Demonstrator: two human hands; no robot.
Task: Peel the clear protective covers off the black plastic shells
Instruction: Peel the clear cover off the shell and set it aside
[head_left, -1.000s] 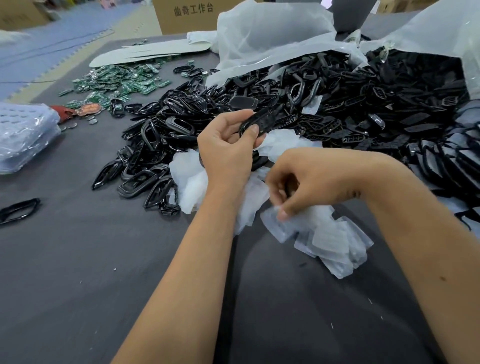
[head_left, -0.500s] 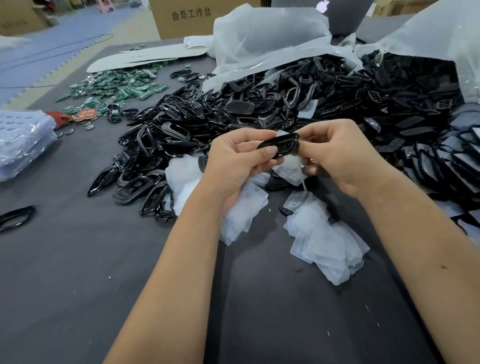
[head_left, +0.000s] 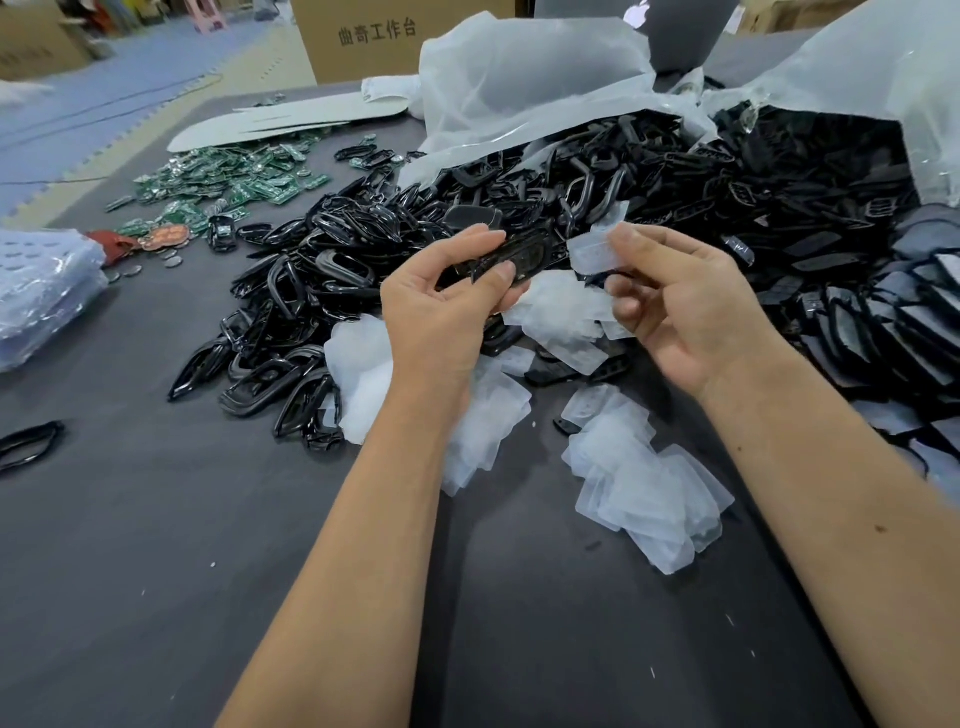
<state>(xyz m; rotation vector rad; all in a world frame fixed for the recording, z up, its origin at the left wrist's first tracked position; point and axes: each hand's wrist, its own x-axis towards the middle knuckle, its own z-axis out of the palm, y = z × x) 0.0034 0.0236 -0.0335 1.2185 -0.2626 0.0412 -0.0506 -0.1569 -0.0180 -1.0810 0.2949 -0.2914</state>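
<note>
Black plastic shell (head_left: 506, 258) sits pinched between the thumb and fingers of the left hand (head_left: 441, 301), above the grey table (head_left: 156, 519). Just beside it, the right hand (head_left: 680, 306) pinches a peeled clear cover (head_left: 592, 253), over loose covers (head_left: 639, 493) and the shell heap (head_left: 675, 197).

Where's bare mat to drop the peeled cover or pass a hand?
Bare grey mat lies near-left, bordered by the left forearm, the black shell pile and a lone black ring. Another strip lies between the forearms, below the peeled cover heap. Crowded: everything beyond the left hand and right hand, and the green circuit boards far left.
</note>
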